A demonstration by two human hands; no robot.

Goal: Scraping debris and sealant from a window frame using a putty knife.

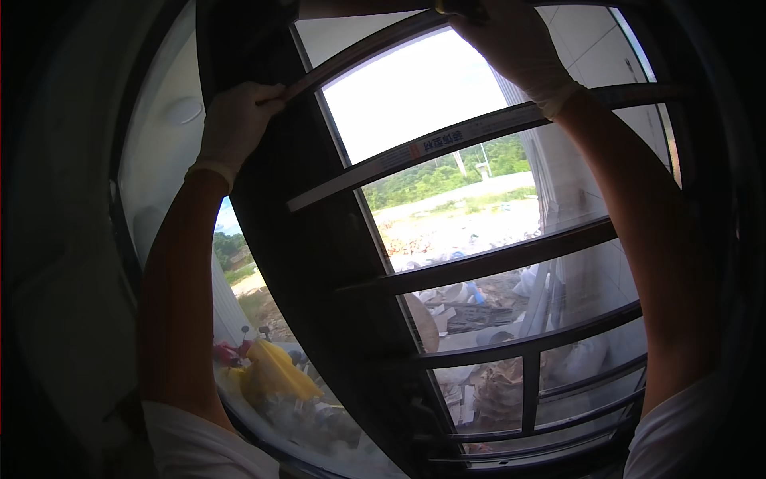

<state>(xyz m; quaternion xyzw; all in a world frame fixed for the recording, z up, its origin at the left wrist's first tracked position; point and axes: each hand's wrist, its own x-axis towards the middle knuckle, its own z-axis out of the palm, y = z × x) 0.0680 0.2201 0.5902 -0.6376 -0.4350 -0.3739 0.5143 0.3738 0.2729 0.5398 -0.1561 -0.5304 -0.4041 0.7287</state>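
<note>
My left hand (236, 129), in a pale thin glove, pinches the left end of a narrow dark strip (365, 45) near the top of a window. The strip slants up to the right, towards my right hand (514, 51). That hand, gloved too, is raised at the top edge around a dark object with a yellow part (461, 8), which is mostly cut off by the picture's rim. Below the strip, a bar with a printed protective film (389, 158) crosses the glass, its left end over the wide dark frame post (281, 179).
Several dark crossbars (497, 260) divide the window lower down. Left of the post is another glass pane (161, 114). Through the glass show a yellow cover (272, 371), rubble and debris (479, 311), a tiled wall (589, 42) and green plants (419, 179).
</note>
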